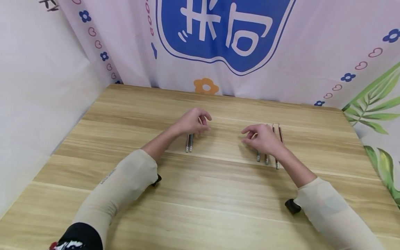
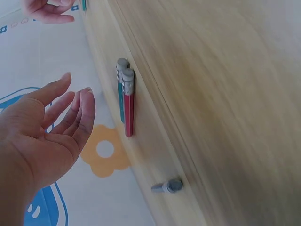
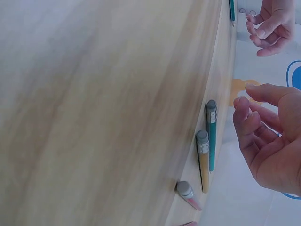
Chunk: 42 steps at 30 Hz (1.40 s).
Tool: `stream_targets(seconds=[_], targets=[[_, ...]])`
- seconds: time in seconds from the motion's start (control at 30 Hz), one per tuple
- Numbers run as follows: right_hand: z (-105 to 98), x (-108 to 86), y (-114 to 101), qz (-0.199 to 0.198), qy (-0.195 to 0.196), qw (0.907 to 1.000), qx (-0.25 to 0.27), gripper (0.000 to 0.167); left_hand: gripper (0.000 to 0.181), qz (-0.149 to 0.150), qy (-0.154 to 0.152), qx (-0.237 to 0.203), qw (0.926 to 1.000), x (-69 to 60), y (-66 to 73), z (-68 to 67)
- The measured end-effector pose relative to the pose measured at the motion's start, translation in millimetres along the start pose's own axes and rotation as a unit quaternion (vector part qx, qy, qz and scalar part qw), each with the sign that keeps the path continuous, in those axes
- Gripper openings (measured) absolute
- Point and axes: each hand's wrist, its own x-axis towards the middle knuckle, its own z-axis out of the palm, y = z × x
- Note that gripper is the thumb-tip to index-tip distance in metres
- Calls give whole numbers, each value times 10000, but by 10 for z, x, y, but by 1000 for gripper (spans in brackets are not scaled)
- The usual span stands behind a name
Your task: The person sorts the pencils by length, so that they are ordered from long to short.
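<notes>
My left hand hovers over the left part of the table with its fingers loosely bent and nothing in them. Partly hidden below it lie pencils with eraser ends; the left wrist view shows a red pencil beside a green pencil, plus a grey-ended one apart. On the right, my right hand is also bare, thumb and forefinger apart. Under and beside it lie several pencils: a green pencil, a yellow pencil and a reddish pencil show in the right wrist view.
The wooden table meets a printed curtain at its far edge. A white wall stands at the left. Black pieces stick out under both sleeves.
</notes>
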Motion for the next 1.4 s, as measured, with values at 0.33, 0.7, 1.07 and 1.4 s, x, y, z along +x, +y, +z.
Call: stream_targets(seconds=[0.33, 0.7, 1.07, 1.4], targets=[[15, 12, -29, -2, -58, 10000, -56, 30, 38, -6, 51, 29, 10000, -26, -99, -47], [41, 56, -89, -7, -58, 9997, -228, 32, 39, -71, 87, -54, 9999, -78, -111, -69], [85, 112, -151, -91, -62, 9999, -9, 31, 40, -127, 235, 27, 9996, -149, -173, -150], [140, 171, -209, -157, -106, 9998, 57, 32, 39, -248, 342, 21, 9991, -214, -198, -231]])
